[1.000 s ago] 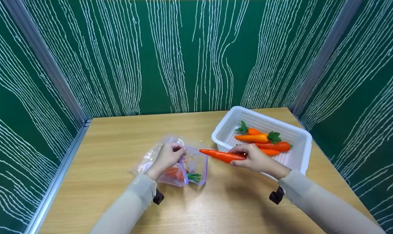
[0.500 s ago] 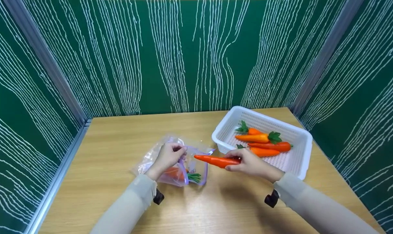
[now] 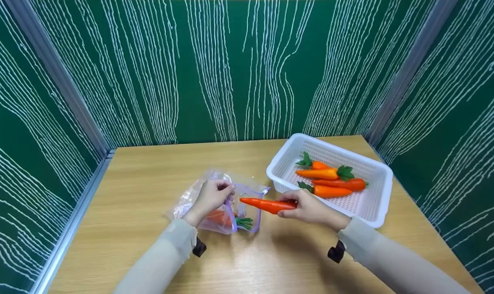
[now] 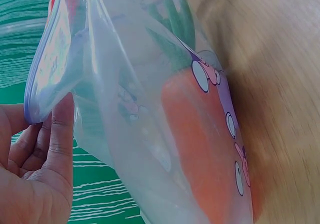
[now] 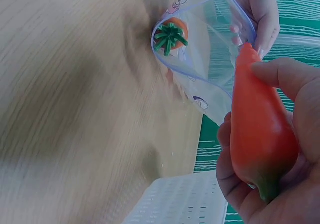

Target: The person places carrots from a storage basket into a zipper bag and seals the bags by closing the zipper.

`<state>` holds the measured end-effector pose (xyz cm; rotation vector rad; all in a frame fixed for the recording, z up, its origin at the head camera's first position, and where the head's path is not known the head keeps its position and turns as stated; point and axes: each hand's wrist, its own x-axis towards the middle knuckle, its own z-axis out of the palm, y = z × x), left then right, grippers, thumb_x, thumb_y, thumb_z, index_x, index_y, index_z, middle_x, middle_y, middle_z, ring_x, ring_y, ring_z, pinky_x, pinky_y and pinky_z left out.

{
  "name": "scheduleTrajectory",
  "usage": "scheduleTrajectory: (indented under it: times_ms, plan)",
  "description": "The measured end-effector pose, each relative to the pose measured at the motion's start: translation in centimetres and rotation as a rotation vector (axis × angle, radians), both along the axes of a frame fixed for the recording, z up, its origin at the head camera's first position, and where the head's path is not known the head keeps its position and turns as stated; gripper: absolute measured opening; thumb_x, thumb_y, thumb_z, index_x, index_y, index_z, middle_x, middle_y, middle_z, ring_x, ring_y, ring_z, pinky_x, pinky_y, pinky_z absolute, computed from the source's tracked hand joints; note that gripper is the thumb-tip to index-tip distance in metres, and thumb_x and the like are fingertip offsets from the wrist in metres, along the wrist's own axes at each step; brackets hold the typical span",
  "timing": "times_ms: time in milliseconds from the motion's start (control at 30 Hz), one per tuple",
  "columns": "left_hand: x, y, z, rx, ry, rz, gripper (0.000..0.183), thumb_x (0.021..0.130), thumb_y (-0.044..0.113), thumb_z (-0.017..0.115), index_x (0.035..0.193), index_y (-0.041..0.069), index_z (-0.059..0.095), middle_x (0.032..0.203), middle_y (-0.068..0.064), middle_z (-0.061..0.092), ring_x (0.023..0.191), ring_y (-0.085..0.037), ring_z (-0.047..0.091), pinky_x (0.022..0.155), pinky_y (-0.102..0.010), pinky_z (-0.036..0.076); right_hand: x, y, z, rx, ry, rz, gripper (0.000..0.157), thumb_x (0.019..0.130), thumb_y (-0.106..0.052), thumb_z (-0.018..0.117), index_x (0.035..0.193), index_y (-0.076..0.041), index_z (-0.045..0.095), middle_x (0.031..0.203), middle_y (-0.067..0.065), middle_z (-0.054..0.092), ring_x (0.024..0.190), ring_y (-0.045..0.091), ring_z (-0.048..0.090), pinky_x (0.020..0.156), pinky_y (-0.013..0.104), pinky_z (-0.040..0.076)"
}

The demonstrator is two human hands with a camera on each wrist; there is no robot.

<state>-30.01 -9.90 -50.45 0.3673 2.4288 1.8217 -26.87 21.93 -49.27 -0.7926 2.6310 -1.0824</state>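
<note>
My left hand (image 3: pixel 212 195) pinches the purple-edged mouth of a clear zip bag (image 4: pixel 135 83), and the mouth gapes toward the right. Inside the bag lies an orange carrot (image 4: pixel 192 139) with a green top, next to the tabletop. In my right hand (image 3: pixel 312 209) I grip a red chili pepper (image 5: pixel 257 119) by its thick stem end. Its tip points left, at the bag opening; in the right wrist view the tip overlaps the bag's edge near the left fingers, and whether they touch I cannot tell.
A white perforated basket (image 3: pixel 387 196) stands at the back right of the wooden table (image 3: pixel 157 163). It holds several vegetables, among them a leafy orange carrot (image 3: pixel 332 191) and another red pepper (image 3: pixel 349 184). Green walls with white lines (image 3: pixel 206 61) enclose the table.
My right hand has moved left and slightly down with the red chili pepper, away from the basket and closer to the bag mouth. The left hand and bag have stayed in place.
</note>
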Motion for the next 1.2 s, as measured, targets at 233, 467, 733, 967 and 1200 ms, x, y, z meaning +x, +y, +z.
scheduleTrajectory:
  times_ms: [233,467,733,967,1200]
  plan:
    - [0.1,0.0,0.1,-0.001,-0.024,0.005,0.023,0.109,0.011,0.064,0.104,-0.009,0.075,0.087,-0.014,0.073,0.072,-0.013,0.066,0.066,-0.021,0.060,0.0,-0.7,-0.3,0.009,-0.071,-0.024,0.033,0.099,-0.030,0.082,0.126,-0.012,0.079,0.102,-0.002,0.075,0.086,0.018,0.063,0.081,0.032,0.052]
    - [0.2,0.0,0.0,-0.001,-0.010,0.006,0.022,0.109,0.011,0.064,0.099,-0.005,0.076,0.086,-0.015,0.073,0.069,-0.012,0.065,0.064,-0.021,0.060,0.0,-1.7,-0.9,0.016,-0.055,-0.020,0.031,0.100,-0.030,0.081,0.124,-0.012,0.079,0.102,-0.001,0.076,0.086,0.017,0.063,0.081,0.031,0.052]
    - [0.0,0.0,0.1,-0.015,0.020,0.003,0.024,0.108,0.009,0.065,0.097,-0.010,0.075,0.082,-0.017,0.073,0.064,-0.009,0.064,0.060,-0.019,0.058,0.0,-2.4,-1.6,-0.045,-0.005,0.016,0.029,0.099,-0.022,0.080,0.121,-0.003,0.078,0.098,0.004,0.075,0.081,0.011,0.059,0.074,0.025,0.050]
    - [0.1,0.0,0.4,-0.023,0.012,0.001,0.026,0.108,0.010,0.065,0.101,-0.013,0.074,0.081,-0.017,0.073,0.063,-0.008,0.064,0.060,-0.019,0.057,-0.1,-2.9,-1.8,-0.061,0.013,0.023,0.029,0.099,-0.021,0.080,0.120,0.000,0.077,0.099,0.007,0.076,0.082,0.010,0.059,0.075,0.024,0.050]
    - [0.0,0.0,0.2,-0.018,0.026,-0.011,0.026,0.108,0.009,0.064,0.099,-0.013,0.073,0.079,-0.014,0.072,0.062,-0.009,0.062,0.060,-0.019,0.057,-0.3,-3.5,-2.1,-0.067,-0.016,0.036,0.028,0.100,-0.023,0.079,0.119,-0.002,0.076,0.095,0.005,0.074,0.077,0.009,0.059,0.069,0.022,0.051]
